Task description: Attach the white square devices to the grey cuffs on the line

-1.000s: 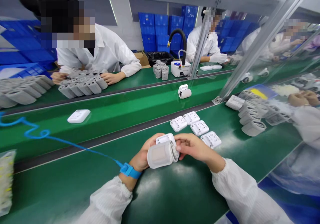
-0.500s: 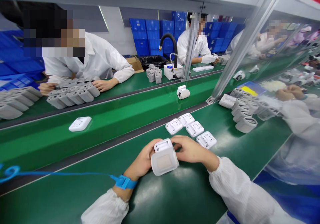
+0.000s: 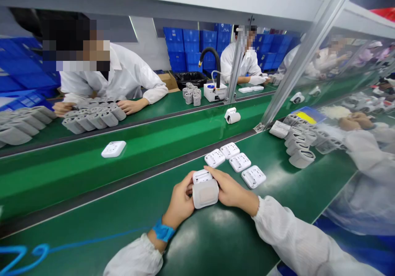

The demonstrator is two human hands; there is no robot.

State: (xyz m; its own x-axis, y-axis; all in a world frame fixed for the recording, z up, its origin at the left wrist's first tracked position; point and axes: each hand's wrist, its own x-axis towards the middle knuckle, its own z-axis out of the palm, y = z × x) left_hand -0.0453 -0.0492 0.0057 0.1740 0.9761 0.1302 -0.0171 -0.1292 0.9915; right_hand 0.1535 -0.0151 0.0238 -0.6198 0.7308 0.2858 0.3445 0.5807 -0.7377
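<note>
Left hand [image 3: 181,200], right hand [image 3: 231,189]: fingers [image 3: 217,176] clamped on white device [image 3: 202,176] with grey cuff [image 3: 205,194], white units [image 3: 240,162] nearby

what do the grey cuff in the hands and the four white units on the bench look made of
The grey cuff: probably fabric, mostly matte, judging by its dull surface and softly rounded edges. The white units: likely moulded plastic, smooth-looking, judging by their crisp edges and recesses.
</note>
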